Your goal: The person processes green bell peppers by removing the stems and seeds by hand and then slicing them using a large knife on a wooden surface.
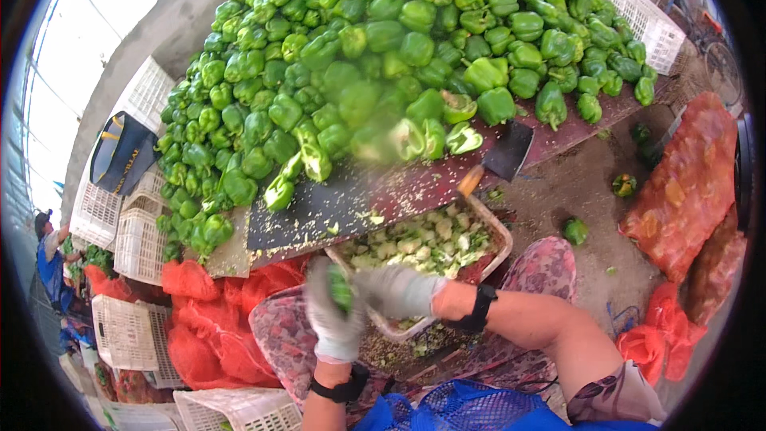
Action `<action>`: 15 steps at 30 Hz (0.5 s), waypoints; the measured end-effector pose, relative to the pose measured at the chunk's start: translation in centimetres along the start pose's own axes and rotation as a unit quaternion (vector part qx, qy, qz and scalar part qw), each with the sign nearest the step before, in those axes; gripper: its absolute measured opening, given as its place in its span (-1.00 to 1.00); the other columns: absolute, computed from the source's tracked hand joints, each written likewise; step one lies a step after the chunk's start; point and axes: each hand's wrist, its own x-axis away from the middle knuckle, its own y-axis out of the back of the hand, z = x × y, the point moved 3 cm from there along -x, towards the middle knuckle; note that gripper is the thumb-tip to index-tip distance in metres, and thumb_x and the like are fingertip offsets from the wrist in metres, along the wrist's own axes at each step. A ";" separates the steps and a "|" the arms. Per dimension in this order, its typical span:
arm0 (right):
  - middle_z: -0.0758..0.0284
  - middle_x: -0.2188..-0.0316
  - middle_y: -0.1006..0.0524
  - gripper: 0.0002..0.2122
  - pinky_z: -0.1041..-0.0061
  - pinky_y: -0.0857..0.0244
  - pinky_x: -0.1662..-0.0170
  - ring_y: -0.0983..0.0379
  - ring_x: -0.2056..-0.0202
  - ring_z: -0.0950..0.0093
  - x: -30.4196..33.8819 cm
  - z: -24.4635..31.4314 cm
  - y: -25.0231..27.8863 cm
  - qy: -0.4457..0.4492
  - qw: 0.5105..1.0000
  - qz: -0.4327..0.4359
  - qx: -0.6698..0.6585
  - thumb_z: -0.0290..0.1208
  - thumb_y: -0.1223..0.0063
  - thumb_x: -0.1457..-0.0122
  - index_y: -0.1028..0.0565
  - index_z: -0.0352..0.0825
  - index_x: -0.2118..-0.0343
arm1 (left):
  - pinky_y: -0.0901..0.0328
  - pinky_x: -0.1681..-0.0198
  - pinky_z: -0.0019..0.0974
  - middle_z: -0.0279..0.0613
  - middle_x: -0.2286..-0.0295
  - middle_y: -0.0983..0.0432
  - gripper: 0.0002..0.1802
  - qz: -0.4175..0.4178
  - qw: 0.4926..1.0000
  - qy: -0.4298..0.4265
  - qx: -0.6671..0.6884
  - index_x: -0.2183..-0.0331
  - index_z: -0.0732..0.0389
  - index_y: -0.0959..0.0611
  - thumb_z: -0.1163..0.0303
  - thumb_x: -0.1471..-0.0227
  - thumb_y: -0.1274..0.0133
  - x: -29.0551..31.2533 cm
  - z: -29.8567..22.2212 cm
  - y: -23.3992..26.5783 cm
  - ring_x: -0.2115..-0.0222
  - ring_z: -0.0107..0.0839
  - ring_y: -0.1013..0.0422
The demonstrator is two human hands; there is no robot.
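My left hand (pixel 329 315), in a whitish glove, is closed around a green bell pepper (pixel 341 289) above my lap. Just beside it my right hand (pixel 399 289), gloved too, reaches across to the pepper; motion smears its fingers. Below both hands stands a pale plastic tray (pixel 501 233) holding pepper cores and seeds (pixel 427 241). A cleaver (pixel 509 152) with a wooden handle lies at the edge of the dark red, seed-strewn table (pixel 415 191). Cut pepper pieces (pixel 313 161) rest along the front of the pile, and a blur covers part of it.
A big heap of green bell peppers (pixel 271 72) covers the table. White crates (pixel 128 331) and red mesh sacks (pixel 211 335) stand at the left. Filled red mesh bags (pixel 682 183) lean at the right. A loose pepper (pixel 574 230) lies on the floor. Another person (pixel 52 259) stands far left.
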 end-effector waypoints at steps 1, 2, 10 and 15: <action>0.20 0.44 -0.52 -0.83 0.37 -0.38 0.28 -0.47 0.43 0.34 0.2 0.2 0.0 0.048 0.997 -0.011 -0.057 -0.42 0.18 -0.18 -0.39 -0.29 0.21 | -0.26 -0.01 -0.09 0.06 0.03 -0.34 -0.27 0.104 0.992 -0.036 -0.069 -0.12 0.33 -0.30 0.19 0.01 -0.16 0.1 -0.7 -0.3 0.06 -0.09 -0.34; 0.21 0.46 -0.50 -0.85 0.40 -0.38 0.29 -0.45 0.46 0.39 0.4 0.5 0.2 0.094 0.989 -0.017 -0.113 -0.45 0.18 -0.16 -0.38 -0.29 0.22 | -0.24 -0.04 -0.08 0.08 0.03 -0.34 -0.24 0.152 0.982 -0.056 -0.100 -0.11 0.34 -0.32 0.22 0.06 -0.21 0.3 -1.2 -0.2 0.04 -0.07 -0.33; 0.10 0.12 -0.40 -0.75 0.26 -0.28 0.02 -0.33 0.08 0.31 -5.0 -12.0 9.2 -0.339 0.923 -0.047 0.175 -0.34 0.13 -0.18 -0.41 -0.36 0.14 | -0.23 -0.07 -0.14 0.05 0.03 -0.36 -0.35 -0.193 0.908 0.130 -0.349 -0.13 0.35 -0.32 0.58 0.06 -0.03 4.9 5.7 19.8 0.06 -0.11 -0.35; 0.10 -0.09 -0.31 -0.67 0.17 -0.14 -0.08 -0.16 -0.15 0.17 -1.6 -19.6 8.9 -0.401 0.832 -0.251 0.290 -0.37 -0.06 -0.02 -0.45 -0.33 0.11 | -0.22 -0.09 -0.15 0.03 -0.01 -0.34 -0.37 -0.273 0.745 0.244 -0.557 -0.14 0.34 -0.30 0.54 0.00 -0.02 11.2 7.5 29.1 0.03 -0.12 -0.33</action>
